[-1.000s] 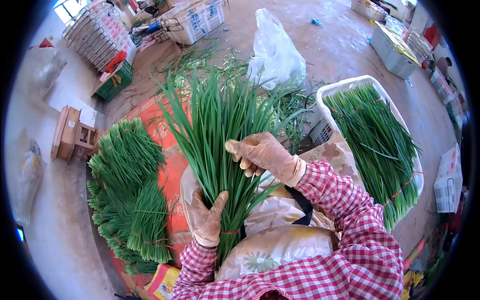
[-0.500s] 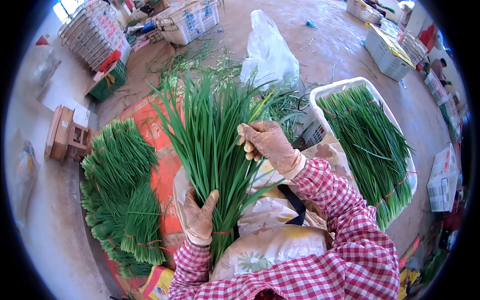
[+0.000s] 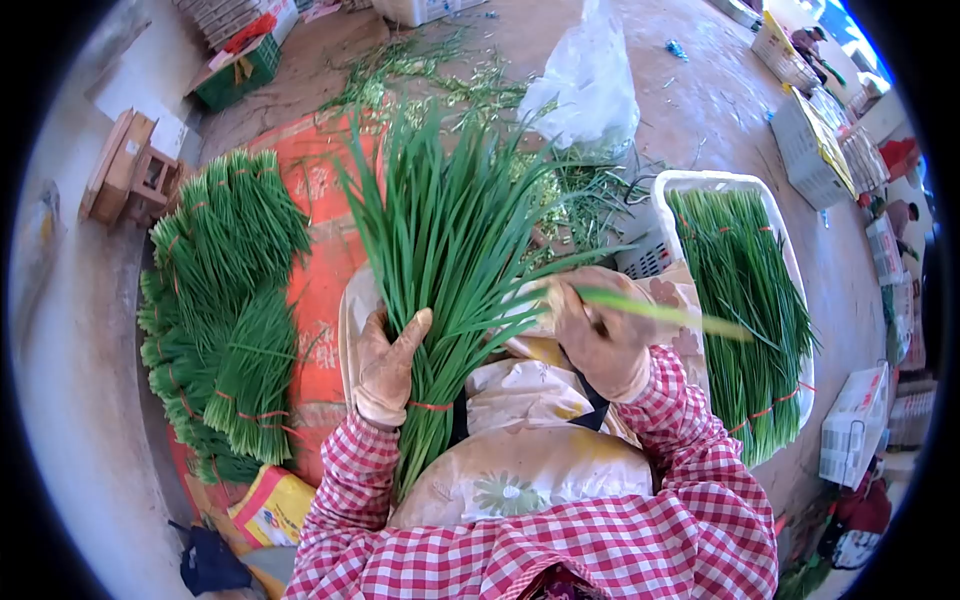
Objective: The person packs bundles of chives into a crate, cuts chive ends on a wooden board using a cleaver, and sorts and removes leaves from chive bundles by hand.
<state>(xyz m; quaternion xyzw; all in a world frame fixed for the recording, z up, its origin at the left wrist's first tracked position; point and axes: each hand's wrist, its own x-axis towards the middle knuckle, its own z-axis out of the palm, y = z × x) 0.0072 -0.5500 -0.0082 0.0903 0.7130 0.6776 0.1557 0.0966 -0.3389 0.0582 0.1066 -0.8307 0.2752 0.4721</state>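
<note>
My left hand point(image 3: 386, 368), in a dirty glove, is closed around a bunch of green chives point(image 3: 440, 230) over my lap. The leaves fan out away from me, and a red band point(image 3: 432, 406) circles the stems just below that hand. To the right of the bunch, my gloved right hand point(image 3: 607, 335) pinches a yellowed chive leaf point(image 3: 675, 310), which points rightward and is smeared by motion. Its fingers are partly blurred.
Tied chive bundles point(image 3: 235, 230) are piled on a red sheet point(image 3: 325, 255) at left. A white crate point(image 3: 665, 182) of chives stands at right. Ahead are a plastic bag point(image 3: 590, 90) and loose trimmings point(image 3: 430, 70). Other people point(image 3: 810, 45) sit far right.
My right hand has moved from the bunch's edge down and right, drawing a yellowed leaf away. My left hand still grips the bunch. The whole view has shifted slightly.
</note>
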